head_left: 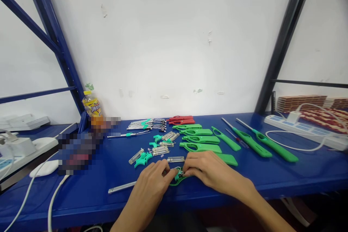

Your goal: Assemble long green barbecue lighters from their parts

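Between my hands at the table's front edge is a partly assembled green lighter, its inner wires and a teal trigger piece showing. My left hand is closed around its left side, thumb and finger pressed together there. A metal tube sticks out to the left from under that hand. My right hand pinches at a small dark part and thin wires on the right side; its fingertips hide part of it. Just behind the hands lies a clear fuel tank.
Several green handle shells, red shells, clear tanks, teal triggers and metal tubes with wires lie behind. Two long green lighters and a screwdriver are right. A bottle and power strips flank them.
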A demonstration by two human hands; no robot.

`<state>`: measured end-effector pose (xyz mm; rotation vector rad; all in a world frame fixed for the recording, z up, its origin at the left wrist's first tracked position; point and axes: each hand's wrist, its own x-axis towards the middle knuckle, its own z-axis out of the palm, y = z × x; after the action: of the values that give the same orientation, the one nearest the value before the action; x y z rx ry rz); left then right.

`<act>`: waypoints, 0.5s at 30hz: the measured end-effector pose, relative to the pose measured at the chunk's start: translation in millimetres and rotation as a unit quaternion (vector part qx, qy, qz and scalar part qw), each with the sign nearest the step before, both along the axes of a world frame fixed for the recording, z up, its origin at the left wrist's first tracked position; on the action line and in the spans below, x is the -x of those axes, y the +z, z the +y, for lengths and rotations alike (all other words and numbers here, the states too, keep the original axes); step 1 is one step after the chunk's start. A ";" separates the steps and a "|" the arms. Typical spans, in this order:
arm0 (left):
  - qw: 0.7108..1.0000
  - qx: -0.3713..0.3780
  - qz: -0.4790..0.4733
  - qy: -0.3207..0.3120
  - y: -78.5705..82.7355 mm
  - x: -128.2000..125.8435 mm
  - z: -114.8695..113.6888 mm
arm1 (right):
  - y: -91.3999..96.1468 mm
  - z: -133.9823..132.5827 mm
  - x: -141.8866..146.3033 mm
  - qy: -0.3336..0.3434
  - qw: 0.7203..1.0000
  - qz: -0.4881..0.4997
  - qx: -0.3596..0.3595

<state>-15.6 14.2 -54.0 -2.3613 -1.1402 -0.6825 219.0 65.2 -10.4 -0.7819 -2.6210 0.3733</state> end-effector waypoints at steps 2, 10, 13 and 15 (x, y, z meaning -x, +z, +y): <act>1.000 0.000 -0.002 0.002 0.5 -0.2 -0.1 | -0.2 0.8 0.2 -0.002 1.000 0.003 0.006; 1.000 -0.001 -0.003 0.002 -0.8 -1.9 1.0 | -2.1 -3.4 1.2 -0.026 0.999 -0.005 -0.020; 1.000 -0.002 -0.003 0.001 -1.1 -2.5 0.7 | -2.2 -1.3 1.3 -0.014 1.000 -0.001 -0.018; 1.000 0.000 -0.004 0.001 -0.8 -2.4 0.3 | -2.0 1.2 0.7 0.002 1.000 0.005 -0.006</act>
<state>-13.3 14.6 -54.8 -2.3604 -1.1448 -0.6909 218.3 66.4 -12.4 -0.7700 -2.6132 0.3625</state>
